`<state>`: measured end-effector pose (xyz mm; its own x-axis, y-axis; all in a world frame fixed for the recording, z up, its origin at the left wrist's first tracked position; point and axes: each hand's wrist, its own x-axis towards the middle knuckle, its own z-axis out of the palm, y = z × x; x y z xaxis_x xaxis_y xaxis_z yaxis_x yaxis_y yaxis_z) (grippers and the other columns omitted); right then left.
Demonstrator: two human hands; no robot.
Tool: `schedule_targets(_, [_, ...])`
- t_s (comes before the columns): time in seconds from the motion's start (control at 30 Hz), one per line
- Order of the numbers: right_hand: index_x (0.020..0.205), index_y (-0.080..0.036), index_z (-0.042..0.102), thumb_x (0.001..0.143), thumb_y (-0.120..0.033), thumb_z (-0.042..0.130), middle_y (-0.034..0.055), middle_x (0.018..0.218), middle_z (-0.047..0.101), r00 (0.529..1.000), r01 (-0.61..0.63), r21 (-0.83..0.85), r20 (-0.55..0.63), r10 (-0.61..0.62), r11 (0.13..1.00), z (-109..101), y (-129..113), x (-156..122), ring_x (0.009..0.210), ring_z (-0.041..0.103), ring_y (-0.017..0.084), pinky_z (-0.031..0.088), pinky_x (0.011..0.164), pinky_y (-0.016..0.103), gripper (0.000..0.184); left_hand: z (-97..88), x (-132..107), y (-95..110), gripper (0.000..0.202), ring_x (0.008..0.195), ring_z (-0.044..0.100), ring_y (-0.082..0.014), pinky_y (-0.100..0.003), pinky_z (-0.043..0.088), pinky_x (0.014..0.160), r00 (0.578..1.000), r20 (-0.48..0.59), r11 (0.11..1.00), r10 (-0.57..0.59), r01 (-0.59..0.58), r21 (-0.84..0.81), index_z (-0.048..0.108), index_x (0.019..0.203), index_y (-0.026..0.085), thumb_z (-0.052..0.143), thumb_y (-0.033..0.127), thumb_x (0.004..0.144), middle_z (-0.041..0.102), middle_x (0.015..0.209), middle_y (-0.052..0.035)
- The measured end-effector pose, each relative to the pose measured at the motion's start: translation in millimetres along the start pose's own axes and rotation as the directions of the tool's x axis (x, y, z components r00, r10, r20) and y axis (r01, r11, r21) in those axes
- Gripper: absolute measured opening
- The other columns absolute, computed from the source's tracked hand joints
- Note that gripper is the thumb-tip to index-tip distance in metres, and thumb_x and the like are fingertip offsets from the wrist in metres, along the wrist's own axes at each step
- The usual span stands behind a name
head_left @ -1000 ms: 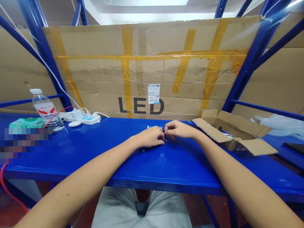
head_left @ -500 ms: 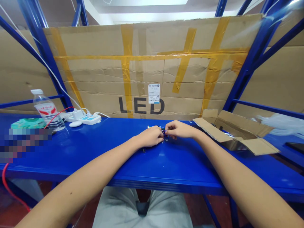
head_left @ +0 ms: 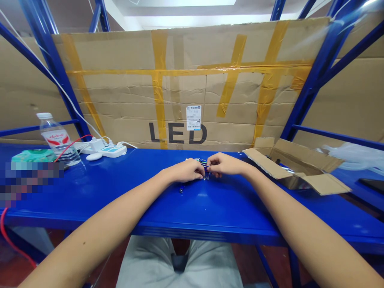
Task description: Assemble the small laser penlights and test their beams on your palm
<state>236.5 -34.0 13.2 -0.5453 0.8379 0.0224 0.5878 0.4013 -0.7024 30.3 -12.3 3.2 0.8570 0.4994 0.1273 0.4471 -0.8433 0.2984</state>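
My left hand (head_left: 189,170) is closed, its fingers curled down over a bunch of slim shiny rods (head_left: 203,161) with blue and green glints. The rods lie on the blue tabletop, mostly covered by the hand. Facing it from the right, my right hand (head_left: 223,164) pinches at the rods' near ends; what its fingertips hold is too small to tell. Tiny metallic bits (head_left: 207,177) show just below the fingertips. One small dark-blue piece with a round metal end (head_left: 181,190) lies under my left wrist.
An opened cardboard box (head_left: 295,164) with dark and blue items inside stands right. Further right are clear plastic bags (head_left: 354,158) and a dark flat object (head_left: 372,185). At left are a water bottle (head_left: 60,140), a power strip (head_left: 114,151) and a green packet (head_left: 33,156).
The left hand has shifted slightly left, its thumb lifting a little. The right fingertips have moved slightly left and still pinch beside the rods.
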Motion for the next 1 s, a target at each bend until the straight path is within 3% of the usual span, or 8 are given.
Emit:
schedule_targets(0.3, [0.074,-0.016,0.058,0.076,-0.022,0.054,0.0005,0.059,0.063,1.0,-0.007,0.007,0.015,0.007,1.0,4.1,2.9,2.3,0.055,0.062,0.015,0.051,0.052,0.026,0.007,8.5,4.4,-4.1,0.014,0.083,0.065,-0.0163,-0.024,0.044,0.077,0.998,-0.038,0.997,0.056,-0.058,-0.051,0.075,0.085,0.018,0.061,0.016,0.083,0.073,0.088,-0.0036])
schedule_targets(0.67, [0.073,-0.016,0.056,0.076,-0.021,0.055,0.0007,0.059,0.062,0.999,-0.028,0.036,0.018,0.028,0.999,10.7,-5.2,1.9,0.056,0.062,0.014,0.051,0.051,0.024,0.006,-9.2,-3.9,-6.8,0.013,0.067,0.062,-0.0132,-0.022,0.041,0.061,0.99,0.077,0.992,-0.12,0.123,-0.034,0.074,0.081,0.018,0.062,0.017,0.076,0.072,0.075,-0.0013])
schedule_targets(1.0, [0.071,-0.016,0.057,0.075,-0.021,0.055,0.0005,0.058,0.061,0.999,-0.032,0.019,0.023,0.032,0.999,10.4,-7.1,1.1,0.055,0.061,0.014,0.051,0.052,0.025,0.006,-11.8,-5.7,-7.7,0.012,0.066,0.062,-0.0132,-0.022,0.042,0.059,0.985,0.099,0.986,-0.144,0.151,-0.075,0.074,0.079,0.018,0.064,0.018,0.073,0.072,0.073,-0.001])
